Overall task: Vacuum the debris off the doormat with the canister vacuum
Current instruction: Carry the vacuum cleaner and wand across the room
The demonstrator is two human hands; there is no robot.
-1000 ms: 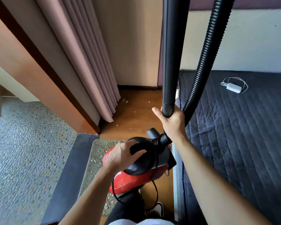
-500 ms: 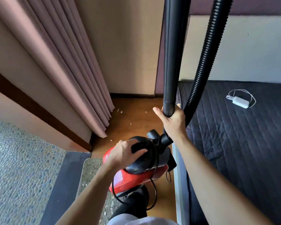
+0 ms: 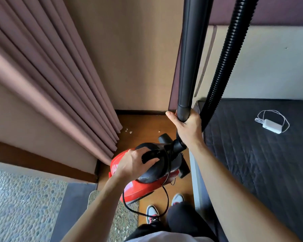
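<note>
Left hand [image 3: 135,163] is curled round the red canister vacuum [image 3: 138,191]'s top handle, right hand [image 3: 187,130] wrapped round the wand [image 3: 191,58] above it (hose [image 3: 226,58] alongside). The doormat [image 3: 124,222] pokes out beneath the vacuum, seemingly speckled.

A mauve pleated curtain [image 3: 59,84] hangs down the left side, its hem ending just above a brown wooden floor [image 3: 143,123]. Behind it rises a plain beige wall [image 3: 138,58] with a dark skirting board [image 3: 140,112] at its foot. To the right stands a bed [image 3: 261,163] under a dark quilted cover, and on it lies a white charger [image 3: 272,126] with its thin cable looped around it. A pale wall [image 3: 269,63] rises behind the bed. At lower left a pebble-patterned floor [image 3: 21,206] meets a grey strip [image 3: 72,206]. Soft daylight fills the room.
</note>
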